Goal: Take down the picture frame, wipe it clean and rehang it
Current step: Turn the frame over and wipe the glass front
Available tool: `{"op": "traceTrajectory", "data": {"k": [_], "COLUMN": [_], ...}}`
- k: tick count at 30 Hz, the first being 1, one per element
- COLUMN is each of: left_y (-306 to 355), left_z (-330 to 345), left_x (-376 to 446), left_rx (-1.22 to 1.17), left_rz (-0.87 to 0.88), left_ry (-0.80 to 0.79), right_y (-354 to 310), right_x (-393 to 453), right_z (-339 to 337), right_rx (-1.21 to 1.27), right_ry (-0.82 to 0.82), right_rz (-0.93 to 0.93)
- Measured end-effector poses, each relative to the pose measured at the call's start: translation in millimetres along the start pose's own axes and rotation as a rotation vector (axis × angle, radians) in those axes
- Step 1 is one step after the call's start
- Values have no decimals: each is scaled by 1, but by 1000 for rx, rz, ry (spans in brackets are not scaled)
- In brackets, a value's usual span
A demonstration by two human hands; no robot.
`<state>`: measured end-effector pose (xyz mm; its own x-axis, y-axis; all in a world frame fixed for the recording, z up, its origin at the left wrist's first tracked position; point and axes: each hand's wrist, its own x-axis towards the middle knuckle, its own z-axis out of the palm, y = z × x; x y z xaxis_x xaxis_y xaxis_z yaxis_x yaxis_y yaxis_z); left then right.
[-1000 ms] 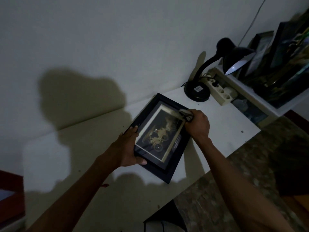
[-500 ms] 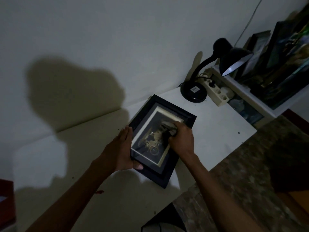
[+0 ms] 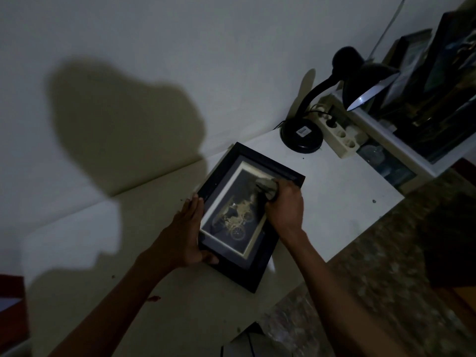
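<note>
Head view shows the picture frame [image 3: 247, 215] lying face up on the white table [image 3: 342, 199], near the wall and just left of a black desk lamp [image 3: 332, 109] and a power strip [image 3: 340, 135]. The left hand [image 3: 185, 240] steadies the frame's left edge: its fingers lie straight and together along the moulding, while the thumb hooks over the near corner. The right hand [image 3: 284, 207] has its fingers curled tight on a small cloth [image 3: 266, 188], pressing it to the glass near the far right of the picture.

The frame looks rigid and fairly light, with a dark moulding that offers a firm hold. The glazed front is likely fragile and slick, so I judge it best taken by the two long sides of the moulding, never by the glass. It could slide on the smooth tabletop under wiping pressure, which the bracing hand guards against.
</note>
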<state>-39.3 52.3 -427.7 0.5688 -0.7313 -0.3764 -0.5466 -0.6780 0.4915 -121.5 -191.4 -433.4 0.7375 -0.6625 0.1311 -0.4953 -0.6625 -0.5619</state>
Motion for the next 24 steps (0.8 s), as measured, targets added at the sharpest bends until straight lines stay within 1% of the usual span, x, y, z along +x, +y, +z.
{"op": "traceTrajectory", "data": {"k": [2, 4, 6, 8, 10, 11, 13, 15, 19, 21, 24], "left_y": [2, 3, 2, 1, 0, 0, -2, -4, -6, -6, -7], "left_z": [-2, -2, -3, -2, -1, -1, 0, 1, 2, 2, 3], "left_x": [0, 0, -1, -1, -2, -2, -2, -2, 0, 1, 2], "left_rx": [6, 2, 1, 0, -9, -18, -29, -39, -59, -65, -63], "left_rz": [-7, -7, -2, -1, -3, -5, -8, -8, -13, -20, -14], "left_ry": [-14, -18, -12, -10, -12, -13, -14, -17, -14, -8, 18], "right_y": [-5, -7, -3, 5, 15, 18, 20, 11, -12, -19, -23], "right_x": [-15, -28, -28, -13, 8, 19, 33, 35, 19, 11, 5], "right_z": [4, 2, -4, -12, -21, -22, -20, -11, 14, 22, 21], "right_rx": [66, 163, 197, 192, 152, 122, 60, 18, 38, 95, 231], "right_ry": [-27, -91, -122, -40, 75, 108, 108, 91, 36, 7, -90], "right_rz": [-56, -117, -140, -73, 43, 90, 142, 139, 30, -40, -172]}}
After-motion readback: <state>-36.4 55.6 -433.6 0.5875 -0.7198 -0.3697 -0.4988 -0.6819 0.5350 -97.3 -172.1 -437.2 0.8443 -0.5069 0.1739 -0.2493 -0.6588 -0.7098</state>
